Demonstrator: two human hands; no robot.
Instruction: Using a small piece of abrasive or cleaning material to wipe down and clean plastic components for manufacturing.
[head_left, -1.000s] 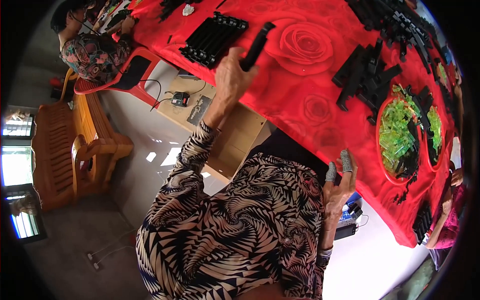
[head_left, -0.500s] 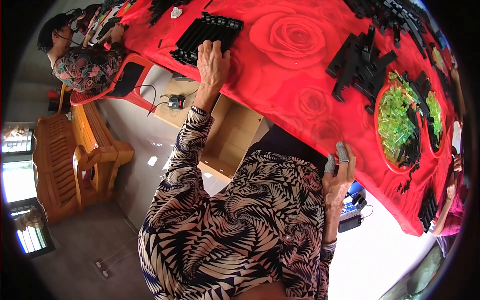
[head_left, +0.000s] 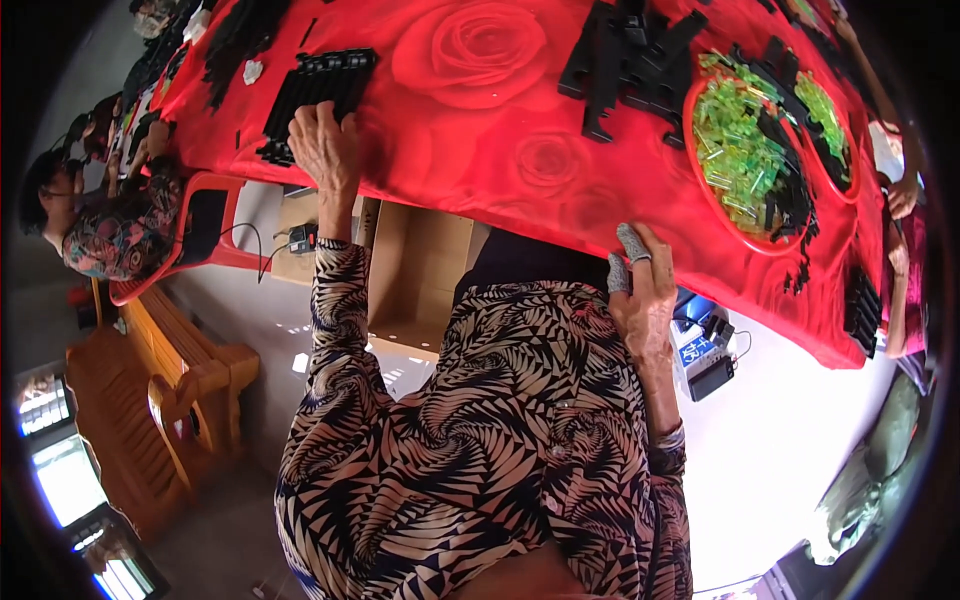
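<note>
A row of long black plastic strips [head_left: 318, 92] lies side by side on the red rose-patterned tablecloth, left of centre. My left hand [head_left: 326, 150] rests on its near right end, fingers bent over the strips; the hand itself hides part of what they touch. At the table's near edge, my right hand [head_left: 647, 285] lies with its fingers apart and nothing in it. Two of its digits wear grey covers. A loose heap of black plastic parts [head_left: 625, 70] is beyond it, and a red-rimmed basket [head_left: 697, 190] of clear green and black pieces sits to the right.
A second basket [head_left: 850, 185] of green pieces stands farther right. More black parts [head_left: 862, 312] lie near the right corner. A person [head_left: 120, 225] sits at the left on a red chair [head_left: 215, 230]. An open cardboard box [head_left: 415, 270] is below the table edge.
The whole view has swung, so the table and its objects appear farther left and higher. My left hand stays on the black strips and my right hand stays at the table edge.
</note>
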